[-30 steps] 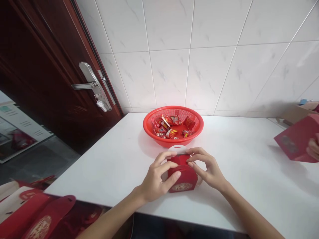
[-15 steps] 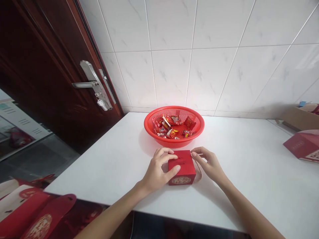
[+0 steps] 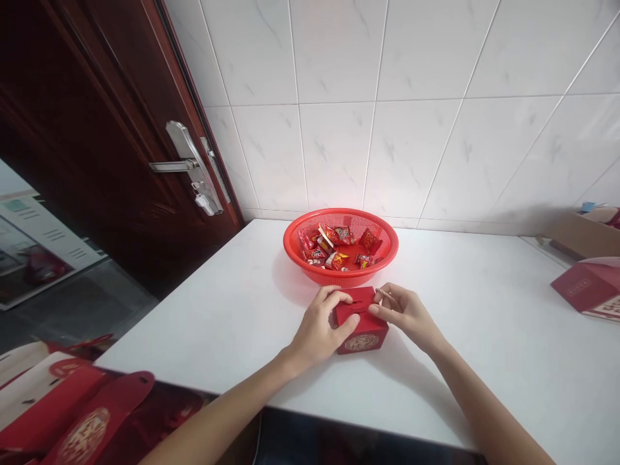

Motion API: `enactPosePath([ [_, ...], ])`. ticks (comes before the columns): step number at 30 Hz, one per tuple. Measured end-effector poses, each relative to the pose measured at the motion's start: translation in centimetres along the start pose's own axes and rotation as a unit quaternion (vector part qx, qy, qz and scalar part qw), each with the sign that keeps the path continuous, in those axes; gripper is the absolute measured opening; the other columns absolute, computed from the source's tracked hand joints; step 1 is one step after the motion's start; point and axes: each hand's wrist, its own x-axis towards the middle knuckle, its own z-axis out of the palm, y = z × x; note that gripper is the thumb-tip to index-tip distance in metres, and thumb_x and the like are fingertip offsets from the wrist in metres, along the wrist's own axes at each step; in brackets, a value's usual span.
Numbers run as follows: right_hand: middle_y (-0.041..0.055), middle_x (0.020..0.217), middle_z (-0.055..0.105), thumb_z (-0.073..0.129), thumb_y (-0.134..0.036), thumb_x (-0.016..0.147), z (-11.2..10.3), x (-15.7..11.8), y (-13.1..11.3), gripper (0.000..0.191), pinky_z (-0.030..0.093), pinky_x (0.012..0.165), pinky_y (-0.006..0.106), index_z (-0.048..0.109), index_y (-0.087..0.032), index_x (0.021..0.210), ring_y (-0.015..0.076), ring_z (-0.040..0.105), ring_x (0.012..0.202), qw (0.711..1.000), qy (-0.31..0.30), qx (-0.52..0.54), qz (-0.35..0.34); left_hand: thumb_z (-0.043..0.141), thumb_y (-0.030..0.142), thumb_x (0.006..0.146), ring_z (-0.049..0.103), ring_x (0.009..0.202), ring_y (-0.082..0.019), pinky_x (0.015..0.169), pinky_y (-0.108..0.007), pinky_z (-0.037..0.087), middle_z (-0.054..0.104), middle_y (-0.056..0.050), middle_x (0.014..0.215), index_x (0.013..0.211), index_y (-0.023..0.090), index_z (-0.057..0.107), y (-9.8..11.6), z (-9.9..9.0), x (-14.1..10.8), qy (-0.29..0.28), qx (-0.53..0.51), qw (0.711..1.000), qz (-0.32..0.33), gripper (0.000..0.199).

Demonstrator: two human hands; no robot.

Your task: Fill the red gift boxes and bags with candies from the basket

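A small red gift box (image 3: 363, 326) with a gold round pattern on its front stands on the white table. Its top has slots. My left hand (image 3: 323, 326) grips the box from the left, thumb and fingers resting on the top. At the right edge of the box, my right hand (image 3: 404, 313) is closed around a thin beige cord (image 3: 387, 297); most of the cord is hidden by the fingers. Just behind the box sits a red plastic basket (image 3: 341, 279) holding several wrapped candies (image 3: 335, 260).
More red boxes (image 3: 80, 407) lie at the lower left, below the table's edge. On the right are a dark red printed box (image 3: 581, 284) and a cardboard carton (image 3: 578, 232). A tiled wall (image 3: 339, 155) backs the table (image 3: 232, 290); a brown door (image 3: 111, 129) is at left.
The view has shifted a little. The box has turned slightly and moved right with my left hand. The cord loop that hung beside the box is now gathered in my right hand.
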Motion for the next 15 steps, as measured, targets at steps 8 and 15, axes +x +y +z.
enactPosePath([
  [8, -0.0045, 0.058, 0.046, 0.071, -0.067, 0.078, 0.6, 0.1, 1.0, 0.049, 0.030, 0.050, 0.025, 0.055, -0.021, 0.075, 0.0111, 0.034, 0.055, 0.995, 0.046, -0.078, -0.044, 0.060, 0.044, 0.092, 0.067, 0.112, -0.025, 0.098, -0.041, 0.055, 0.066, -0.011, 0.125, 0.121, 0.021, 0.060, -0.6, -1.6, 0.7, -0.002, -0.073, 0.992, -0.104, 0.038],
  [15, -0.0040, 0.059, 0.045, 0.070, -0.066, 0.079, 0.7, 0.0, 0.8, 0.047, 0.030, 0.052, 0.026, 0.056, -0.021, 0.075, 0.0122, 0.036, 0.055, 0.995, 0.048, -0.075, -0.049, 0.066, 0.047, 0.086, 0.067, 0.090, -0.019, 0.085, -0.034, 0.051, 0.072, -0.006, 0.100, 0.114, 0.018, 0.066, -1.6, -3.5, 1.1, -0.116, -0.177, 0.956, -0.202, 0.041],
])
